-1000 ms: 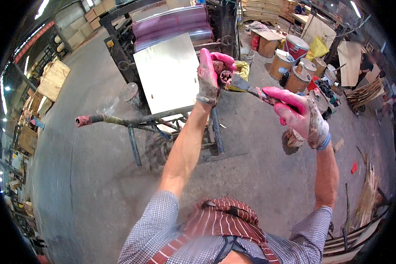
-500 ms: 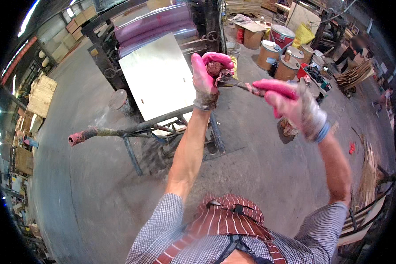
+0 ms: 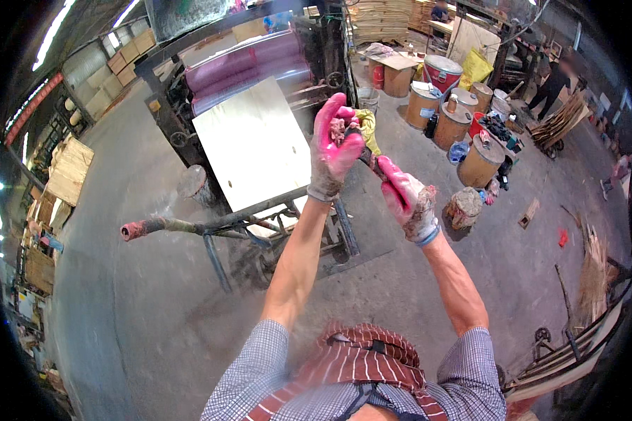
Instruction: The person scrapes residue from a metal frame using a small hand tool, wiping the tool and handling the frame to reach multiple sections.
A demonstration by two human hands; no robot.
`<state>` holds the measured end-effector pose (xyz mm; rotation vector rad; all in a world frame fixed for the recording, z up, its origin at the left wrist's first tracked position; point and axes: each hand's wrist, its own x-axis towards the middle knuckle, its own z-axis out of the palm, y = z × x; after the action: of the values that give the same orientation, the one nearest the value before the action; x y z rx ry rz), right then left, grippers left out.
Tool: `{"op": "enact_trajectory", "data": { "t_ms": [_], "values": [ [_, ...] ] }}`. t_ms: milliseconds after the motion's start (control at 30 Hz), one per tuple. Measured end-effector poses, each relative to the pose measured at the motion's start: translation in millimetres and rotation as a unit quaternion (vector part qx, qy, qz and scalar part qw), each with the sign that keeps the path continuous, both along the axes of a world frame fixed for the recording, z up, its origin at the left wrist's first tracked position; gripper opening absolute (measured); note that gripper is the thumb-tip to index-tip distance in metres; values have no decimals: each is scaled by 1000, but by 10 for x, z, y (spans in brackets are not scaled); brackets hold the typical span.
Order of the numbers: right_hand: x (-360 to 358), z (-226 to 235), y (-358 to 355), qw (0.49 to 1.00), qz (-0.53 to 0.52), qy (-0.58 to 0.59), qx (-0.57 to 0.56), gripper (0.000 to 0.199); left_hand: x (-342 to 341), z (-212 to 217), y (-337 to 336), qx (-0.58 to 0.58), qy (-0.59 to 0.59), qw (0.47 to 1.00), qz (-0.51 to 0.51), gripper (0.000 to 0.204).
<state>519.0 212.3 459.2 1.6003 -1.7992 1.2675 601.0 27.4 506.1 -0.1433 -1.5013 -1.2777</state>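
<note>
My left hand (image 3: 330, 158), in a pink-coated, grey-cuffed glove, is raised with its fingers curled around a lumpy pinkish-brown clump (image 3: 338, 130). The right hand (image 3: 406, 200), in a matching, stained glove, is closed on the handle of a dark scraper (image 3: 367, 157). That tool slants up and left from the right hand to the left one. Its blade end lies against the clump, partly covered by the left thumb and fingers.
Ahead stands a machine with purple rollers (image 3: 249, 67), a pale board (image 3: 256, 147) and a metal-framed stand with a projecting bar (image 3: 165, 224). Drums (image 3: 453, 123), a stump-like block (image 3: 463, 207) and a yellow bag (image 3: 476, 64) are at right. Another person (image 3: 556, 84) stands far right.
My right hand has swung left and down, closer to the left hand, bringing the scraper to a steeper slant. The left hand has turned, its thumb now across the blade end.
</note>
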Motion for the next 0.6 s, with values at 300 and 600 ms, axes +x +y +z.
{"op": "enact_trajectory", "data": {
  "t_ms": [300,600],
  "values": [
    [45,700,381,993,-20,101,57,45,-105,123,-247,-59,-121,991,26,26],
    [23,1097,802,970,-135,139,145,28,-264,-23,-158,252,3,968,17,52]
  ]
}}
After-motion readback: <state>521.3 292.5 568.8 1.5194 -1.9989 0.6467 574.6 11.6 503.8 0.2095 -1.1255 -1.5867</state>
